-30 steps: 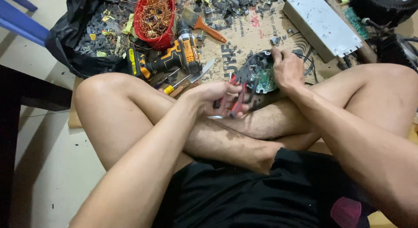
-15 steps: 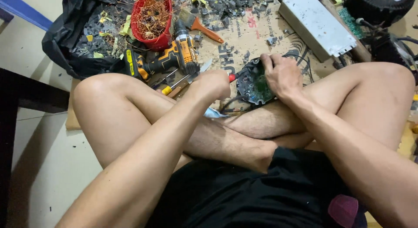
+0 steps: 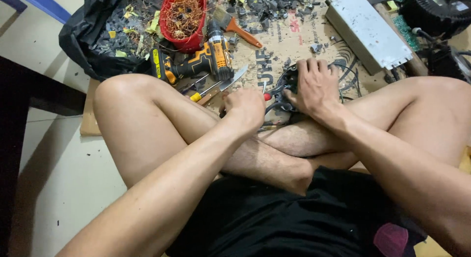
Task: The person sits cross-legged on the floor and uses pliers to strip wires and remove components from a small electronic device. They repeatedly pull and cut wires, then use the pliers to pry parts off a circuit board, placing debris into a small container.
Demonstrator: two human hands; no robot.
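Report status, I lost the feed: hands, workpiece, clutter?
Left hand closed on a red-handled tool. Right hand pressing the dark wired part. Cordless drill, screwdrivers close by.

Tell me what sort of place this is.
Probably an informal floor workshop for stripping old electronics: a cordless drill, a red basket of tangled copper wire and a grey metal power-supply case lie on flattened cardboard.

Red basket (image 3: 189, 38) of coppery wire, orange-and-black drill (image 3: 198, 63), yellow-handled screwdriver (image 3: 205, 91), black bag (image 3: 93, 46), grey metal box (image 3: 368, 28), brown printed cardboard (image 3: 284, 46).
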